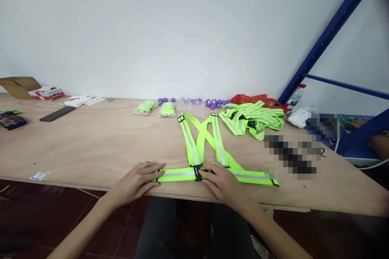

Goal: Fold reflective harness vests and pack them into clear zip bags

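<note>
One reflective harness (206, 145) lay spread flat near the front edge of the bench (91, 141), its two shoulder straps crossing above a waist band. The left hand (138, 180) pressed flat, fingers together, on the band's left end; the right hand (221, 180) covered the band just right of the black buckle (197, 172), fingers curled onto it. One tangled pile of harnesses (252, 117) sat behind, its count impossible to make out. Two bagged harnesses (156, 108) lay beside a row of purple caps (212, 103). A pixelated patch hid part of the bench at right.
</note>
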Action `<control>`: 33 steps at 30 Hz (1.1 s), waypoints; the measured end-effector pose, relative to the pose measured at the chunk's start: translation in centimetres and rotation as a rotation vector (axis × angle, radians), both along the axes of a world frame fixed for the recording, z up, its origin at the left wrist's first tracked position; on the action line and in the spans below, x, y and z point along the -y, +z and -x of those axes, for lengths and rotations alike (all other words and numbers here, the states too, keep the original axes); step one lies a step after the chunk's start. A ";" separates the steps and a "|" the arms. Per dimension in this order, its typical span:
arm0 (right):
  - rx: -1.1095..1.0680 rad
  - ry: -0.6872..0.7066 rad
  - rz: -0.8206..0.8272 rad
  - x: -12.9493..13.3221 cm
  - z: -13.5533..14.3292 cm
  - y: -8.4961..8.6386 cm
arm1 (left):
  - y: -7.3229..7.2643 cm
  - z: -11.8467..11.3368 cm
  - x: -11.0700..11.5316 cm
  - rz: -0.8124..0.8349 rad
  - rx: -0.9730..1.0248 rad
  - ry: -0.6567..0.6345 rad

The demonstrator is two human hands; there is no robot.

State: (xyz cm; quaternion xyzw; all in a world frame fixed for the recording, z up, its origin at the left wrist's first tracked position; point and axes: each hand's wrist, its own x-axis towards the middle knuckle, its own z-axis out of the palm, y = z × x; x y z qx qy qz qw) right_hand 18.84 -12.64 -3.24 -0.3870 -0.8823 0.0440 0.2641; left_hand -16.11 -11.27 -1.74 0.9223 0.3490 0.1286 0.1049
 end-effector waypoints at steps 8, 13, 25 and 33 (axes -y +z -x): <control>-0.014 -0.045 0.015 0.7 0.3 0.4 | 3.1 -4.3 0.2 -0.107 0.080 0.047; -0.086 -0.152 0.128 1.0 -2.7 1.7 | 1.9 -10.2 0.4 -0.123 0.183 -0.008; -0.093 -0.238 0.390 0.5 -7.5 1.0 | -2.0 -12.0 1.3 -0.023 0.286 0.221; -0.133 -0.266 0.310 0.2 -7.4 0.3 | -2.2 -13.1 0.6 0.051 0.369 0.319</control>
